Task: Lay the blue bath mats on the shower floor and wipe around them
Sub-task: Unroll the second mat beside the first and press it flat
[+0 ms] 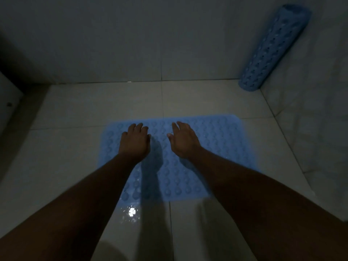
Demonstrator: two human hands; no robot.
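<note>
1. one blue bath mat (pixel 216 147) lies flat on the tiled shower floor (pixel 79 102).
2. left hand (pixel 134 142) and right hand (pixel 183 141) are over the mat's far half, grips spread, pinching nothing; contact with the mat cannot be told.
3. a second, rolled mat (pixel 273 48) leans in the far right corner.
4. a wet glare spot (pixel 131 211) lies just beside the mat's near edge.

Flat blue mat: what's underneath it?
The flat blue mat lies on pale floor tiles, wet and shiny near its front edge. The tiles directly beneath it are covered, so unseen.
</note>
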